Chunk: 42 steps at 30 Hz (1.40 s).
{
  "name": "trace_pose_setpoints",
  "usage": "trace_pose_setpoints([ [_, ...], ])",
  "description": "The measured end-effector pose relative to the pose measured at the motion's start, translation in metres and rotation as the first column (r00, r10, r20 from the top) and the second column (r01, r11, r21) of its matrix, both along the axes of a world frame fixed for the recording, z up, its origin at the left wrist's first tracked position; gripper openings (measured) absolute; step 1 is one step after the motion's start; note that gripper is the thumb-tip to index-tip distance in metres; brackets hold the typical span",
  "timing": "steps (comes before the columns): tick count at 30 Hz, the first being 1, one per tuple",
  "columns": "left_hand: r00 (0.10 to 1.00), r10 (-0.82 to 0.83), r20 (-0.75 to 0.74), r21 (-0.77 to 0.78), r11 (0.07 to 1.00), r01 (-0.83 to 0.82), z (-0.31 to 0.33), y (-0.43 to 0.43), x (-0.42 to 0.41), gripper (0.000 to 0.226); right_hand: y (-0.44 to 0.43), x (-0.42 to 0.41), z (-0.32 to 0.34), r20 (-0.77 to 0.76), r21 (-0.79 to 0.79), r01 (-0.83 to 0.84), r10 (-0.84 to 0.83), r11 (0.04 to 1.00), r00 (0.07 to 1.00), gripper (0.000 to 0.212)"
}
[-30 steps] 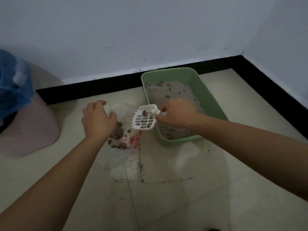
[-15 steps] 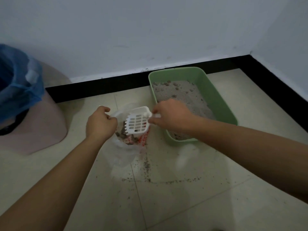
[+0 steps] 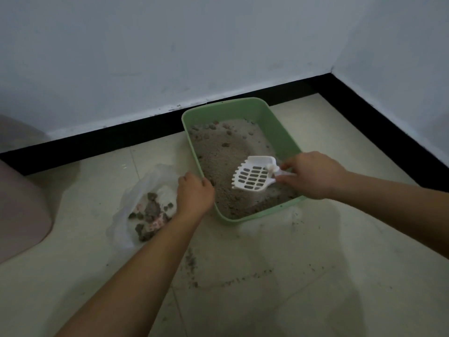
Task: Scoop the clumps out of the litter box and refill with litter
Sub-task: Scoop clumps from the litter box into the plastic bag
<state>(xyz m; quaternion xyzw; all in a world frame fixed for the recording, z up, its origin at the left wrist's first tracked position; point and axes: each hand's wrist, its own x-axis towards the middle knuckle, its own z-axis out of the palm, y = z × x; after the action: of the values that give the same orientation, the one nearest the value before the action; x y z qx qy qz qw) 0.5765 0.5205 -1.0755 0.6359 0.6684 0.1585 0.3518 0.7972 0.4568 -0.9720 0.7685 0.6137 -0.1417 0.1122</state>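
I can't make out what my left hand (image 3: 194, 193) grips. Its fingers curl under, out of sight, right where the plastic bag (image 3: 136, 198) meets the left rim of the litter box (image 3: 281, 132), and it could be either. The left forearm (image 3: 136, 271) covers the bag's right part. My right hand (image 3: 313, 175) swallows most of the handle of the scoop (image 3: 254, 177). The red print on the bag is too blurred to read. At the left side of the floor (image 3: 267, 300) a pinkish rounded object (image 3: 21, 210) runs off the picture's edge, so I can't name it.
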Motion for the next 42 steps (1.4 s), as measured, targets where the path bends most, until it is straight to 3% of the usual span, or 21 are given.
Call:
trace_pose_setpoints([
  [3, 0.995, -0.081, -0.063, 0.002, 0.997, 0.081, -0.014, -0.003, 0.011, 0.016, 0.011, -0.002, -0.012, 0.024, -0.052, -0.075, 0.076, 0.996, 0.997, 0.03],
  [6, 0.992, -0.054, -0.117, -0.013, 0.999, 0.052, -0.014, -0.003, 0.014, 0.011, 0.031, -0.01, -0.026, -0.045, -0.042, -0.095, 0.093, 0.995, 0.995, 0.029],
  [11, 0.978, -0.009, -0.209, -0.093, 0.996, -0.011, -0.009, -0.001, 0.031, 0.022, 0.052, -0.002, -0.024, 0.017, 0.031, -0.203, 0.202, 0.979, 0.979, 0.018],
  [14, 0.955, 0.007, -0.296, -0.11, 0.993, -0.042, -0.005, -0.004, 0.043, 0.025, 0.06, 0.019, -0.025, -0.091, 0.092, -0.102, 0.11, 0.991, 0.99, 0.019],
  [17, 0.928, -0.006, -0.373, -0.178, 0.982, -0.065, 0.002, -0.001, 0.049, 0.026, 0.069, 0.035, -0.027, -0.202, 0.162, -0.001, 0.034, 0.987, 0.979, 0.037],
  [20, 0.911, 0.006, -0.412, -0.204, 0.974, -0.098, 0.002, 0.002, 0.051, 0.029, 0.075, 0.043, -0.036, -0.197, 0.131, -0.026, 0.051, 0.991, 0.979, 0.045],
  [27, 0.945, 0.14, -0.295, -0.125, 0.975, -0.183, -0.029, -0.017, 0.05, 0.068, 0.082, 0.016, -0.066, -0.143, 0.137, -0.27, 0.289, 0.953, 0.947, 0.052],
  [31, 0.96, 0.203, -0.193, 0.063, 0.979, -0.194, -0.04, -0.029, 0.055, 0.064, 0.08, 0.003, -0.075, -0.125, 0.102, -0.287, 0.299, 0.952, 0.946, 0.051],
  [34, 0.959, 0.233, -0.159, 0.055, 0.972, -0.227, -0.044, -0.03, 0.052, 0.064, 0.086, 0.001, -0.08, -0.124, 0.112, -0.245, 0.258, 0.963, 0.958, 0.05],
  [39, 0.96, 0.235, -0.153, 0.056, 0.972, -0.228, -0.046, -0.031, 0.051, 0.061, 0.084, 0.03, -0.102, -0.357, 0.056, -0.163, 0.172, 0.985, 0.918, 0.047],
  [42, 0.964, 0.223, -0.146, 0.073, 0.974, -0.215, -0.046, -0.029, 0.05, 0.058, 0.085, 0.053, -0.104, -0.556, 0.027, -0.023, 0.034, 0.999, 0.831, 0.056],
])
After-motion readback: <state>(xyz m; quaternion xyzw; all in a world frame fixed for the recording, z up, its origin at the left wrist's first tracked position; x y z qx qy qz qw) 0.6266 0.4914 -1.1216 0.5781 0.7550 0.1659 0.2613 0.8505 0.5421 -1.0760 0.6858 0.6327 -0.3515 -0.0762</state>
